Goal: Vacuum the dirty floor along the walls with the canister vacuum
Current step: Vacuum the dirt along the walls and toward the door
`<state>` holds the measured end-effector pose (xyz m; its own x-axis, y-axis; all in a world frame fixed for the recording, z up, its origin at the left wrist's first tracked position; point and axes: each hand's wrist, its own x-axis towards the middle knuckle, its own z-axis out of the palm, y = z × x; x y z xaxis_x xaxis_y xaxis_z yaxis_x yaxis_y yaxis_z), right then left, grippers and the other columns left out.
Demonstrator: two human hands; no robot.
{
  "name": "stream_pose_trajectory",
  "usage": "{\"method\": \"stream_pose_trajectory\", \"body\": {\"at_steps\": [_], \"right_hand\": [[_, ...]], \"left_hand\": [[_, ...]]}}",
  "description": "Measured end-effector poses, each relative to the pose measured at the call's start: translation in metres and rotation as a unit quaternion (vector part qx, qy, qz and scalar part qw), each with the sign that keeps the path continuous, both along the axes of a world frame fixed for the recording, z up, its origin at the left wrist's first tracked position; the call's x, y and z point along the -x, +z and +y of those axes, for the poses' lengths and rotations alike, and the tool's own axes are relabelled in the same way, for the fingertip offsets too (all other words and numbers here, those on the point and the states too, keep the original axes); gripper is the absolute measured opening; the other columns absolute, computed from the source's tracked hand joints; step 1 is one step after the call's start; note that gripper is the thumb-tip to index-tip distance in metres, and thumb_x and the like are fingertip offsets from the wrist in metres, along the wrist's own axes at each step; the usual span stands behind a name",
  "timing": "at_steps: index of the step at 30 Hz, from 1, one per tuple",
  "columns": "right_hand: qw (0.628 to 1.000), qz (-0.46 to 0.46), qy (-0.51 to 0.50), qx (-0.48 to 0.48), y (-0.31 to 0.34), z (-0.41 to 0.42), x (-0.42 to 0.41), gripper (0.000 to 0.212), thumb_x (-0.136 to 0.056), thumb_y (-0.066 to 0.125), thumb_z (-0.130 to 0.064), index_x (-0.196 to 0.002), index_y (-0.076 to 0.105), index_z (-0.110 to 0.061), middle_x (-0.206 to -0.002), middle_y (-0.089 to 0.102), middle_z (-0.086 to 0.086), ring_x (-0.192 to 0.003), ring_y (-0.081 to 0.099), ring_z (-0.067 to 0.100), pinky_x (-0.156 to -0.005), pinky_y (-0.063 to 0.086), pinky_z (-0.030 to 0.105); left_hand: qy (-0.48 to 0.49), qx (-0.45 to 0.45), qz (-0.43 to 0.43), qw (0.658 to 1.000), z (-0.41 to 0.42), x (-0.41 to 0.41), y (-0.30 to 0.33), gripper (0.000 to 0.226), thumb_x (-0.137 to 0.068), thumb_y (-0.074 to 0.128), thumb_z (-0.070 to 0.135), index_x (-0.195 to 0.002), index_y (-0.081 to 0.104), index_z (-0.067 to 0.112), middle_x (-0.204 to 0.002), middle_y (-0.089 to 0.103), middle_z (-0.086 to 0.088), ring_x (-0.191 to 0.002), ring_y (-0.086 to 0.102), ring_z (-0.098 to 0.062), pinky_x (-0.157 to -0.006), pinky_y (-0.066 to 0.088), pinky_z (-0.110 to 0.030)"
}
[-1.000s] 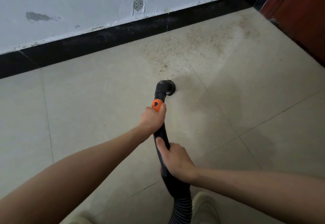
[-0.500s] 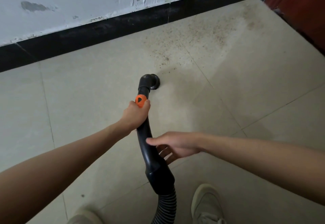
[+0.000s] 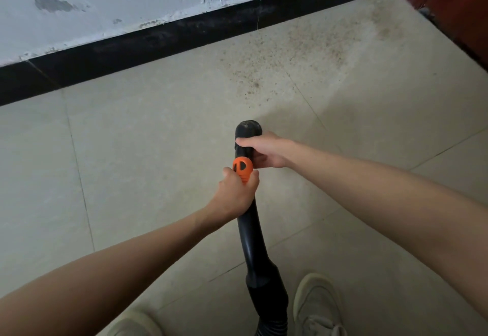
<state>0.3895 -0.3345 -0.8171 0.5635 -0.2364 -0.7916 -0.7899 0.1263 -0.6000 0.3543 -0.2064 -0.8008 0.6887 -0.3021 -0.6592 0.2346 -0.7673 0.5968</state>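
A black curved vacuum hose handle (image 3: 252, 240) runs from the ribbed hose at the bottom edge up to its open end (image 3: 248, 127) above the beige tiled floor. My left hand (image 3: 235, 194) grips the handle just below the orange slider (image 3: 242, 168). My right hand (image 3: 264, 150) holds the handle close to its tip, fingers curled round it. A patch of brown dirt specks (image 3: 285, 55) lies on the tiles beyond the tip, near the black skirting (image 3: 158, 40).
A white scuffed wall (image 3: 132, 0) rises above the skirting. A dark red door or cabinet (image 3: 459, 8) stands at the right corner. My two light shoes (image 3: 315, 306) are on the tiles on either side of the hose.
My right hand let go of the lower handle and moved up, now gripping near the tip above the orange slider. The handle tip shifted back from the dirt patch.
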Motion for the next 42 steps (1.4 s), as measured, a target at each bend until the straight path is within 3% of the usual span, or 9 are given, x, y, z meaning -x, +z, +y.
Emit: {"method": "stream_pose_trajectory", "body": {"at_steps": [3, 7, 13, 18, 21, 27, 34, 37, 42], "right_hand": [[1.0, -0.004, -0.012, -0.016, -0.002, -0.006, 0.012, 0.04, -0.094, 0.063, -0.02, -0.126, 0.053, 0.002, -0.107, 0.066, 0.016, -0.08, 0.067, 0.022, -0.063, 0.054, 0.03], [0.998, 0.007, -0.044, -0.045, 0.002, -0.023, 0.043, 0.028, -0.098, 0.056, -0.019, -0.117, 0.056, 0.002, -0.09, 0.065, 0.011, -0.076, 0.065, 0.021, -0.061, 0.052, 0.029], [0.99, 0.03, -0.124, -0.065, 0.011, -0.04, 0.1, 0.023, -0.102, 0.045, -0.018, -0.084, 0.055, -0.007, -0.074, 0.056, 0.007, -0.064, 0.054, 0.016, -0.053, 0.045, 0.025], [0.976, 0.042, -0.205, -0.055, 0.012, -0.057, 0.142, 0.022, -0.103, 0.044, -0.02, -0.089, 0.055, -0.007, -0.076, 0.055, 0.008, -0.064, 0.053, 0.015, -0.044, 0.046, 0.021], [0.97, 0.053, -0.233, -0.051, 0.014, -0.061, 0.159, 0.023, -0.103, 0.044, -0.021, -0.09, 0.054, -0.006, -0.077, 0.056, 0.009, -0.066, 0.053, 0.016, -0.042, 0.045, 0.019], [0.969, 0.084, -0.216, -0.086, 0.019, -0.053, 0.182, 0.03, -0.103, 0.043, -0.023, -0.085, 0.056, -0.003, -0.075, 0.055, 0.01, -0.068, 0.052, 0.018, -0.061, 0.043, 0.027], [0.964, 0.071, -0.232, -0.113, 0.017, -0.046, 0.177, 0.031, -0.103, 0.045, -0.024, -0.082, 0.054, -0.003, -0.076, 0.052, 0.01, -0.069, 0.05, 0.018, -0.065, 0.044, 0.026], [0.956, 0.052, -0.269, -0.102, 0.019, -0.056, 0.166, 0.031, -0.104, 0.042, -0.026, -0.083, 0.052, -0.004, -0.078, 0.05, 0.009, -0.068, 0.048, 0.018, -0.062, 0.043, 0.027], [0.936, 0.033, -0.347, -0.058, 0.015, -0.081, 0.167, 0.03, -0.105, 0.04, -0.023, -0.086, 0.051, -0.004, -0.08, 0.051, 0.009, -0.067, 0.049, 0.019, -0.058, 0.043, 0.028]], "left_hand": [[-0.019, 0.033, 0.007, 0.999, -0.002, 0.01, 0.003, 0.035, -0.098, 0.04, 0.042, -0.105, 0.033, 0.008, -0.089, 0.052, -0.006, -0.068, 0.049, -0.01, -0.056, 0.034, -0.027], [-0.052, 0.072, 0.044, 0.995, -0.011, 0.03, 0.006, 0.033, -0.099, 0.038, 0.042, -0.104, 0.034, 0.009, -0.08, 0.052, 0.0, -0.066, 0.049, -0.009, -0.055, 0.034, -0.025], [-0.13, 0.095, 0.105, 0.981, -0.031, 0.065, 0.003, 0.041, -0.094, 0.046, 0.049, -0.11, 0.043, 0.012, -0.097, 0.055, -0.003, -0.084, 0.054, -0.018, -0.073, 0.043, -0.027], [-0.199, 0.151, 0.113, 0.962, -0.049, 0.088, 0.008, 0.031, -0.097, 0.047, 0.04, -0.072, 0.039, 0.022, -0.068, 0.045, 0.004, -0.059, 0.045, -0.008, -0.056, 0.039, -0.019], [-0.231, 0.183, 0.115, 0.949, -0.056, 0.099, 0.004, 0.033, -0.097, 0.047, 0.037, -0.069, 0.04, 0.021, -0.064, 0.044, 0.003, -0.057, 0.043, -0.011, -0.063, 0.041, -0.027], [-0.229, 0.168, 0.123, 0.951, -0.048, 0.121, -0.01, 0.033, -0.09, 0.05, 0.047, -0.083, 0.045, 0.016, -0.068, 0.047, 0.005, -0.055, 0.045, -0.007, -0.054, 0.036, -0.024], [-0.191, 0.159, 0.11, 0.962, -0.043, 0.126, -0.011, 0.034, -0.09, 0.051, 0.046, -0.095, 0.046, 0.012, -0.072, 0.048, 0.005, -0.059, 0.046, -0.007, -0.053, 0.036, -0.021], [-0.188, 0.15, 0.132, 0.962, -0.062, 0.111, -0.009, 0.044, -0.088, 0.053, 0.05, -0.103, 0.05, 0.009, -0.075, 0.05, 0.001, -0.068, 0.057, -0.02, -0.052, 0.038, -0.026], [-0.254, 0.172, 0.132, 0.943, -0.09, 0.098, -0.002, 0.03, -0.094, 0.053, 0.038, -0.072, 0.042, 0.02, -0.064, 0.044, 0.003, -0.054, 0.043, -0.011, -0.048, 0.034, -0.024]]}}
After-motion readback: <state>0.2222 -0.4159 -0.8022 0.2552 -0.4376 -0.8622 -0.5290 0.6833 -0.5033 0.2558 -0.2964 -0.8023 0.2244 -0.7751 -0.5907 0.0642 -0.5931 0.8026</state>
